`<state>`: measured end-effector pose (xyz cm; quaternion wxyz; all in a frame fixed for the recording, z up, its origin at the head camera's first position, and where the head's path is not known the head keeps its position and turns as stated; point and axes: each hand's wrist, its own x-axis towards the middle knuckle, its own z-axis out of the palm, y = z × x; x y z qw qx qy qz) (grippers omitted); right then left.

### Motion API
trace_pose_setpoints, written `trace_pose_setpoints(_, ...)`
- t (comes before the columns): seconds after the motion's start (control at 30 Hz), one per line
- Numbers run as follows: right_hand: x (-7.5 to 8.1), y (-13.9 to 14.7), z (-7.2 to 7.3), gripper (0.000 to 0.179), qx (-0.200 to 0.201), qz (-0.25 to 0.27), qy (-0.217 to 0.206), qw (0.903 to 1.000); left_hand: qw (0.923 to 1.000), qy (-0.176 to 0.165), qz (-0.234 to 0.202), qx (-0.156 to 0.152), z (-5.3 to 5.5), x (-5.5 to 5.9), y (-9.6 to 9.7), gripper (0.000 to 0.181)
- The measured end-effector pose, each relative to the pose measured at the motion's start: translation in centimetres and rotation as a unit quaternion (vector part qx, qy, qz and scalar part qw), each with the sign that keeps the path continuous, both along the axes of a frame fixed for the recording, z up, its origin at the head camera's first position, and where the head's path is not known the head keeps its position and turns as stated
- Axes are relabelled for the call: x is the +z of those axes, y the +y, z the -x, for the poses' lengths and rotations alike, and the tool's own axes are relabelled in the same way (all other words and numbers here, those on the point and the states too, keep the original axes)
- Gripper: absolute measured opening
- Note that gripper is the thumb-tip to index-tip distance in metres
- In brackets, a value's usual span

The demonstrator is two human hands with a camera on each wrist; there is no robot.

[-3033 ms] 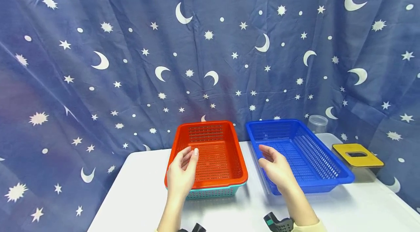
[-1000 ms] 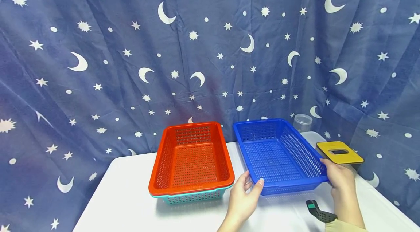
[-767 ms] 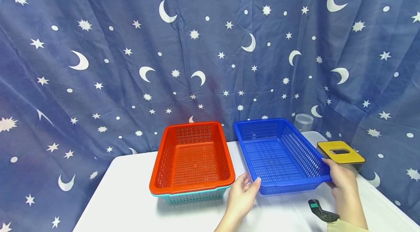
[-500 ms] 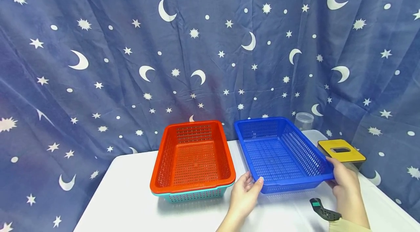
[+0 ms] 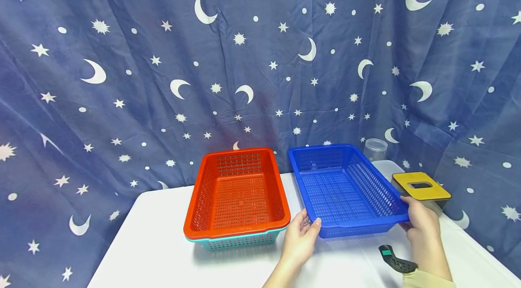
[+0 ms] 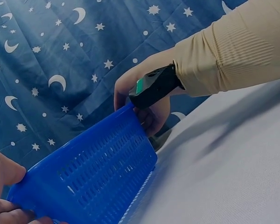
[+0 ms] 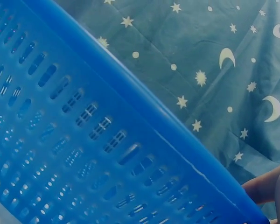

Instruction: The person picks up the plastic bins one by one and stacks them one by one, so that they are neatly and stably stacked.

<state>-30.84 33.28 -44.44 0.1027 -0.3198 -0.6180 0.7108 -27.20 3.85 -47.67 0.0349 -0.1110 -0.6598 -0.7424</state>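
Note:
A blue perforated plastic basket (image 5: 338, 193) sits on the right part of the white table, its inside bare. My left hand (image 5: 300, 239) holds the near left corner. In the left wrist view its thumb (image 6: 9, 170) lies on the rim and the fingers are under it. My right hand (image 5: 423, 222) grips the near right corner from the outer side. The right wrist view is mostly filled by the basket's wall (image 7: 84, 116), with part of the right hand (image 7: 270, 189) at the lower right edge.
Left of the blue basket, a red basket (image 5: 240, 202) is nested in a turquoise one (image 5: 240, 242). Behind the right hand stand a box with a yellow lid (image 5: 435, 188) and a clear round container (image 5: 375, 148). A starry blue curtain (image 5: 244, 53) hangs behind the table (image 5: 163, 233).
Three seconds ago both hands were raised, one before the red basket and one before the blue. They then moved right onto the blue basket's near corners. Over the last second, little has changed.

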Motion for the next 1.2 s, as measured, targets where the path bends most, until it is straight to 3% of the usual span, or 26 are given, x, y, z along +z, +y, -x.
trace_pose_setpoints(0.33, 0.1, -0.7, 0.2, 0.075, -0.014, 0.004, 0.002, 0.9999, 0.9996, -0.018, -0.024, 0.000, -0.3, 0.2, -0.3, 0.062)
trace_pose_setpoints(0.63, 0.6, -0.8, 0.3, 0.078, -0.001, 0.019, 0.011, 0.9998, 0.9995, 0.000, -0.028, 0.016, -0.6, 1.2, -0.2, 0.061)
trace_pose_setpoints(1.2, 1.9, -1.5, 0.0, 0.075, -0.016, 0.033, 0.023, 0.9991, 0.9981, -0.001, -0.057, 0.021, -1.2, 2.2, -0.5, 0.061)
